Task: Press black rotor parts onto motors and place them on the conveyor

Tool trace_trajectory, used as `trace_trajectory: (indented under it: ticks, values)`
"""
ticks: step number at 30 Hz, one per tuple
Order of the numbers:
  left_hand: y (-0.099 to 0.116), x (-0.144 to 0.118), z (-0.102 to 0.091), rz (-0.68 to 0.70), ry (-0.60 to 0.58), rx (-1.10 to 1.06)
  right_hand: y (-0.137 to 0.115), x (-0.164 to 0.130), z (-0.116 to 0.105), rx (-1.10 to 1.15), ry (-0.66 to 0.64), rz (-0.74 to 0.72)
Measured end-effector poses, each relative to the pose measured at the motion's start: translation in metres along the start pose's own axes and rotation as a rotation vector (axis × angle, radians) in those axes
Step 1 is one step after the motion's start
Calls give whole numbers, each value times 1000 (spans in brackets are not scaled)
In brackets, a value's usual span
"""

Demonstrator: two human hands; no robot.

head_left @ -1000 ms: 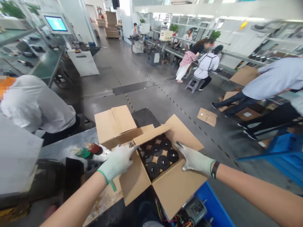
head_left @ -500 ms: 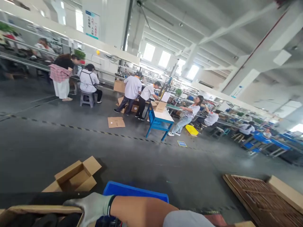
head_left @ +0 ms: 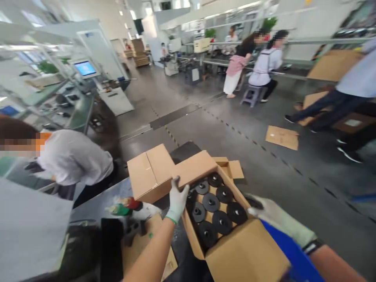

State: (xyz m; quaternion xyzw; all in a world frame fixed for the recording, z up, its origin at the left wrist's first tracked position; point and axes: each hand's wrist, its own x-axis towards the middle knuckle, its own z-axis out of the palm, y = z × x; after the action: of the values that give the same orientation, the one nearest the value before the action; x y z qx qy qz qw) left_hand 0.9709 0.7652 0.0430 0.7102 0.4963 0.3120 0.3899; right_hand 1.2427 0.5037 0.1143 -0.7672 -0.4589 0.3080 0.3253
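An open cardboard box (head_left: 191,238) with its flaps folded out is in the lower middle, tilted on a dark work surface. Several black round discs with raised centre hubs (head_left: 211,202) sit inside it in rows. My left hand (head_left: 178,199), in a pale glove, grips the box's left wall, thumb towards the discs. At the opposite wall, my right hand (head_left: 274,217), also gloved, has its fingers against the right rim; some of them are hidden or dark. A closed, taped cardboard box (head_left: 151,172) stands just beyond my left hand.
A blue bin (head_left: 293,250) lies below my right forearm. Red and green bottle-like items (head_left: 125,207) stand left of my left arm. A co-worker (head_left: 76,156) leans over a bench at the left. Behind the box, another open carton (head_left: 235,169) shows; flattened cardboard (head_left: 282,137) lies on the floor.
My view has swung left and down. The box of discs, earlier partly visible at the lower left with one gloved hand at its edge, is now central with both hands on it.
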Motion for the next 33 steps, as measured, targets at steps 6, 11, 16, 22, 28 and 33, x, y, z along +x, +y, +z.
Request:
trace_trajectory:
  ticks: [6,11,16,22,28,33]
  values:
    - [0,-3,16,-24,-54,-111,-52,187,31,-406,85,-238]
    - [-1,-5,6,-30,-115,-162,-66,233,87,-653,-76,-86]
    - [4,-3,9,8,-7,-43,-60,213,92,-869,-247,-12]
    - [11,1,12,46,37,121,-70,233,96,-845,-378,28]
    - [0,2,15,-48,25,64,-68,240,83,-748,-351,-41]
    - [-1,-2,9,-90,40,2,-60,166,51,-338,93,-231]
